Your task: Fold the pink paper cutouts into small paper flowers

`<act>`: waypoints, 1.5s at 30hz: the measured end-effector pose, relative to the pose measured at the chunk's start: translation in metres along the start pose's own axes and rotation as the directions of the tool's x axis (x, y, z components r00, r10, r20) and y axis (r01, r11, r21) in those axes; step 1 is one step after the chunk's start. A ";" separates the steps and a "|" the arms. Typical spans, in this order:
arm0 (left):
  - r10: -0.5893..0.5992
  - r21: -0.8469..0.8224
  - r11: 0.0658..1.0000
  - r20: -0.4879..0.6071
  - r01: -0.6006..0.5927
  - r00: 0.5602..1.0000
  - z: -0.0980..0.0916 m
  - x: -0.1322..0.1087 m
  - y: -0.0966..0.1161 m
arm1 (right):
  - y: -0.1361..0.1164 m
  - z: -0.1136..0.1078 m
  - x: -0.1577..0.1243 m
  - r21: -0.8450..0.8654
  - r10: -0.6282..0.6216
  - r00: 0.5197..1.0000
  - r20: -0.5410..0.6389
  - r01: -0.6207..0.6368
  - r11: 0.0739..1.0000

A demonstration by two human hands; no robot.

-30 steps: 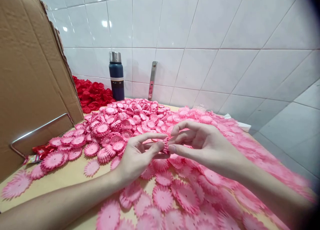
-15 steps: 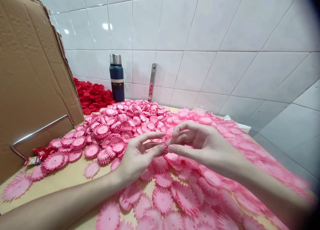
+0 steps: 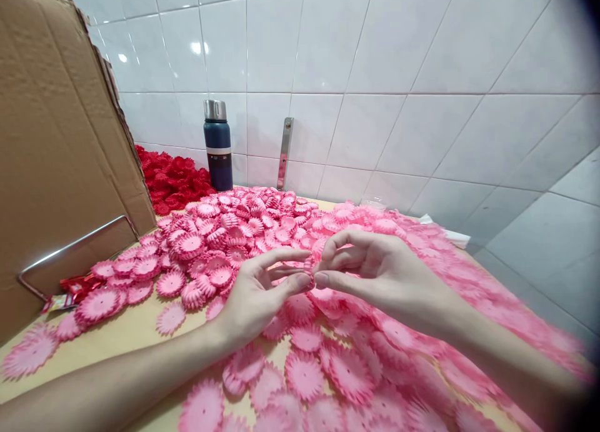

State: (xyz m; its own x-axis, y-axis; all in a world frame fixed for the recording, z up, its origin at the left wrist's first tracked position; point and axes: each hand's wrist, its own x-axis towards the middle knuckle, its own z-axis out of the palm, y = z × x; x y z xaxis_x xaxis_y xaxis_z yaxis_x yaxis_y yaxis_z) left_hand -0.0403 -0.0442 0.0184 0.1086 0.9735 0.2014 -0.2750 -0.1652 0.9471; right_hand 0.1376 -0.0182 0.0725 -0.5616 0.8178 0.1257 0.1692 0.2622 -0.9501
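Note:
Both hands meet above a spread of pink paper flower discs (image 3: 300, 363) on a wooden table (image 3: 117, 332). My left hand (image 3: 260, 291) and my right hand (image 3: 375, 269) pinch one small pink flower piece (image 3: 309, 266) between thumbs and fingertips, held just above the pile. The piece is mostly hidden by the fingertips. The other fingers of both hands are curled loosely apart.
A large cardboard sheet (image 3: 56, 138) leans at the left with a metal bracket (image 3: 75, 247) at its foot. A heap of red flower discs (image 3: 173, 182) and a dark blue flask (image 3: 218, 147) stand by the tiled wall. A red wrapper (image 3: 70, 288) lies at the left.
The hands stay together on the small pink piece; only slight finger shifts and a small camera drift show.

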 end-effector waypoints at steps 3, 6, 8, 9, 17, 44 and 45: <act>0.020 0.021 1.000 0.005 -0.020 1.000 -0.001 0.000 -0.003 | 0.000 0.000 0.000 -0.020 0.006 1.000 -0.002 -0.006 1.000; 0.033 0.045 0.998 0.010 -0.034 0.999 -0.003 0.001 -0.005 | 0.000 0.000 0.001 -0.052 0.002 1.000 -0.009 -0.002 0.999; 0.037 0.062 0.997 0.016 -0.038 0.999 -0.004 0.001 -0.006 | 0.000 0.000 0.000 -0.076 -0.006 1.000 -0.020 0.005 0.997; 0.041 0.071 0.997 0.019 -0.043 0.999 -0.004 0.001 -0.007 | 0.000 0.000 0.000 -0.089 -0.011 1.000 -0.026 0.009 0.996; 0.044 0.140 0.989 0.021 -0.046 0.999 -0.004 0.001 -0.005 | 0.000 0.003 -0.005 -0.180 -0.076 0.997 -0.034 0.068 0.981; -0.048 0.237 0.971 0.012 0.044 0.999 -0.002 0.000 -0.001 | 0.006 0.005 0.001 0.003 0.041 0.994 -0.104 -0.041 0.999; -0.042 0.289 0.957 0.007 0.038 0.999 -0.002 0.000 -0.001 | 0.007 0.006 0.001 0.008 0.050 0.991 -0.123 -0.049 0.999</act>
State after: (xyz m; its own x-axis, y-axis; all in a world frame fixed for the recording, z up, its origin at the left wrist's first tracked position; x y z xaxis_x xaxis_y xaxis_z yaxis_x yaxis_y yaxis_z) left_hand -0.0422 -0.0439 0.0173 0.1270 0.9784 0.1633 0.0168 -0.1667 0.9859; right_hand 0.1336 -0.0189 0.0643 -0.4484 0.8867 0.1123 0.1901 0.2174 -0.9574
